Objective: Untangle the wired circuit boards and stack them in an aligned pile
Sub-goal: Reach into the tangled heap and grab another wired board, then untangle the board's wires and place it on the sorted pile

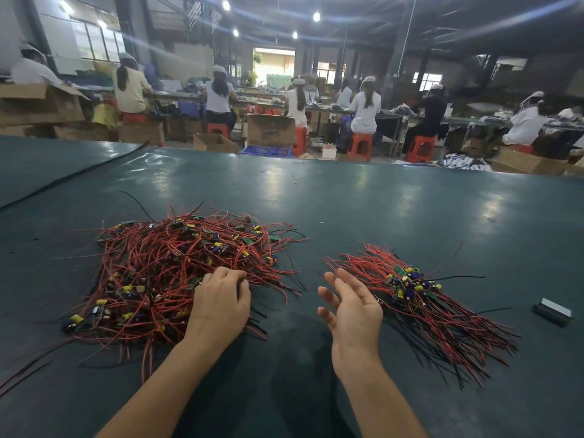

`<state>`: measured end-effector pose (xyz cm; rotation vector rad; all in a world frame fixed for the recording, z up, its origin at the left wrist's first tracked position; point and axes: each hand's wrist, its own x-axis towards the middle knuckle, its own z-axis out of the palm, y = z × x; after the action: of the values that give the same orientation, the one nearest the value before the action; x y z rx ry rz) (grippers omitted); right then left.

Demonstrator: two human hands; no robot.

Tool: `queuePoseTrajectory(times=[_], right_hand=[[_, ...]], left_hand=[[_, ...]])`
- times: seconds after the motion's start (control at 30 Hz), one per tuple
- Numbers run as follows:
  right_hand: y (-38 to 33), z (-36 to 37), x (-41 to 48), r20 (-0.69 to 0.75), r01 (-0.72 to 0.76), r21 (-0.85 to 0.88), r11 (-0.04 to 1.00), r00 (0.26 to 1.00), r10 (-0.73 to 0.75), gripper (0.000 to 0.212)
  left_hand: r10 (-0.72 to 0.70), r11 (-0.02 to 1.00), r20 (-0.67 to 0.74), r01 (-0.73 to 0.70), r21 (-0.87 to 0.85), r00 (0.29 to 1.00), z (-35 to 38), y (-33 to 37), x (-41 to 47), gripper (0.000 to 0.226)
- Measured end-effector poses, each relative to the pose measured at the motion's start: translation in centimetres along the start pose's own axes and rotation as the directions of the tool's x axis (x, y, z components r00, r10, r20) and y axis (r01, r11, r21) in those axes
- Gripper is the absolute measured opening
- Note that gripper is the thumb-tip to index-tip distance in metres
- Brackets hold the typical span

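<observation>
Tangled heap: red-wired boards. Left hand: curled into its 5 o'clock edge, grasp unclear. Right hand: spread, empty.

My left hand curls its fingers into the tangled heap of red-wired boards; my right hand hovers, fingers spread, beside the sorted pile

The fingertips of the left grip curl into the tangled heap at centre left, so whether they pinch a wire cannot be told, and whatever lies under its top layer is hidden. Loose wires run off the frame's lower left edge. Both forearms are cut by the bottom edge, and the small grey block at far right is too blurred to identify.
</observation>
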<state>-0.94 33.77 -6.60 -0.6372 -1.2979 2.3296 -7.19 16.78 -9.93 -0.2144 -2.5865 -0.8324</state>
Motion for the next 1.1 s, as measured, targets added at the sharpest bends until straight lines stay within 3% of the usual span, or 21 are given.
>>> queuePoseTrajectory(times=[0.17,0.37,0.43,0.5,0.57,0.7,0.77,0.83,0.97,1.03,1.1], right_hand=[[0.2,0.2,0.1,0.02,-0.023,-0.014,1.0,1.0,0.023,0.016],[1.2,0.4,-0.1,0.144,-0.04,-0.129,0.991,0.988,0.058,0.015],[1.9,0.5,0.1,0.202,0.094,-0.289,0.953,0.979,-0.035,0.013],[2.6,0.4,0.1,0.318,0.294,-0.487,0.822,0.937,-0.147,0.009],[3.3,0.4,-0.3,0.447,0.408,-0.605,0.684,0.884,-0.133,0.011],[4.1,0.3,-0.8,0.545,0.514,-0.697,0.5,0.833,-0.097,0.024],[4.0,0.3,-0.8,0.543,0.526,-0.694,0.492,0.831,-0.122,0.023],[3.9,0.2,-0.7,0.537,0.525,-0.691,0.498,0.833,-0.132,0.021],[4.2,0.2,-0.5,0.526,0.53,-0.686,0.498,0.834,-0.164,0.017],[4.2,0.1,-0.1,0.495,0.51,-0.677,0.532,0.849,-0.184,0.017],[4.1,0.1,0.2,0.459,0.488,-0.658,0.573,0.864,-0.209,0.016]], left_hand=[[0.067,0.976,-0.198,-0.106,-0.192,0.978,-1.0,0.8,-0.2,0.015],[0.146,0.91,-0.327,-0.257,-0.327,0.934,-1.7,1.8,-0.6,0.015],[0.203,0.891,-0.312,-0.308,-0.334,0.928,-1.8,2.0,-1.0,0.027],[0.261,0.881,-0.271,-0.343,-0.325,0.927,-1.6,2.2,-1.2,0.033],[0.272,0.891,-0.258,-0.344,-0.297,0.927,-1.5,2.2,-1.2,0.035],[0.186,0.965,-0.285,-0.23,-0.13,0.94,-2.1,1.2,0.2,0.034],[0.046,0.994,-0.106,-0.056,-0.098,0.993,-2.3,0.6,0.8,0.051],[-0.072,0.995,0.096,0.078,-0.067,0.993,-2.0,0.1,1.0,0.065],[-0.1,0.992,0.176,0.111,-0.052,0.979,-1.7,-0.4,1.2,0.072],[-0.174,0.972,0.153,0.195,-0.133,0.973,-2.1,-0.4,1.6,0.063],[-0.222,0.959,0.125,0.24,-0.15,0.967,-2.2,-0.5,1.9,0.028]])
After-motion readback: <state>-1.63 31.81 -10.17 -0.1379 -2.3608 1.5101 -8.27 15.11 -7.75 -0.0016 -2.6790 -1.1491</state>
